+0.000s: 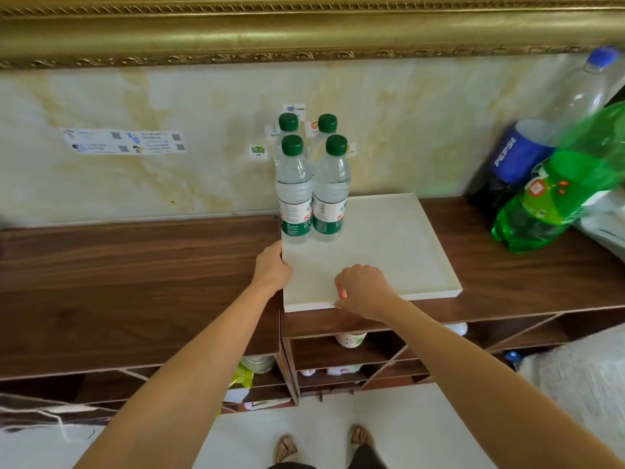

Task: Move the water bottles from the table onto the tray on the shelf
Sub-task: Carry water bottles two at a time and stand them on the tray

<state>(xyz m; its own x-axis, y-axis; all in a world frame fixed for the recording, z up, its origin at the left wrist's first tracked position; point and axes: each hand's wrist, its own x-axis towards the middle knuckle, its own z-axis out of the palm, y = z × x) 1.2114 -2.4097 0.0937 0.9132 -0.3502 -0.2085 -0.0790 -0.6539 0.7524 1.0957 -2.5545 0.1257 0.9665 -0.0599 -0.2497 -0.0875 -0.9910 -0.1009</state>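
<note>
A white tray (399, 252) lies on the dark wooden shelf top (135, 282). Several clear water bottles (313, 194) with green caps and green labels stand upright in a tight cluster at the tray's far left corner. My left hand (272, 267) rests against the tray's left edge, fingers curled on the rim. My right hand (363, 289) pinches the tray's near edge with thumb and fingers. Neither hand touches a bottle.
Large soda bottles lean at the right: a blue Pepsi bottle (527, 154) and a green bottle (561, 187). Behind the shelf is a marble-patterned wall (135, 184) with stickers. Open compartments (338, 353) below hold small items. My sandalled feet (324, 445) stand on white floor tiles.
</note>
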